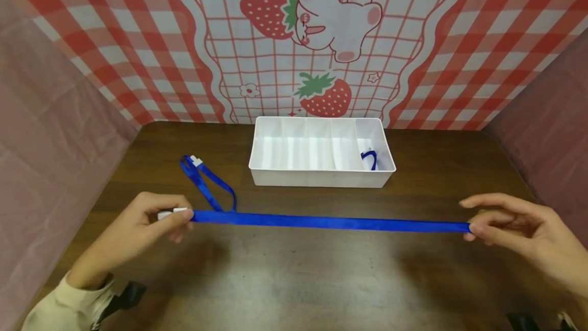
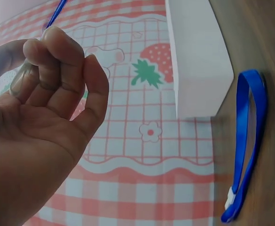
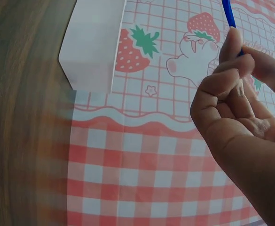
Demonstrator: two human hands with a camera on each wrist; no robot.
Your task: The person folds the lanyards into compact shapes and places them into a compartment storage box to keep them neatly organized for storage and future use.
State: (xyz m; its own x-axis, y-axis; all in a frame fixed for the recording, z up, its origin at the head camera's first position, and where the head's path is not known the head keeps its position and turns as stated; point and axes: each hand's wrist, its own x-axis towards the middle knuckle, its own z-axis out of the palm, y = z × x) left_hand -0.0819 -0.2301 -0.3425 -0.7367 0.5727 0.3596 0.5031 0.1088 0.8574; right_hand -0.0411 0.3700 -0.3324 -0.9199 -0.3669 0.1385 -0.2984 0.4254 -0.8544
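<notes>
Blue lanyard (image 1: 331, 222) held straight above table (image 1: 312, 285), long axis roughly parallel to table's far edge. Left hand (image 1: 142, 226) pinches end by white clip (image 1: 164, 215); right hand (image 1: 523, 229) pinches opposite end. White box (image 1: 317, 178) beyond lanyard, near far edge, between hands.

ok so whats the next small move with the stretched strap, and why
Probably bring the right hand to the left hand, folding the blue strap: held taut between them, it looks longer than the white box, where another strap lies.
</notes>
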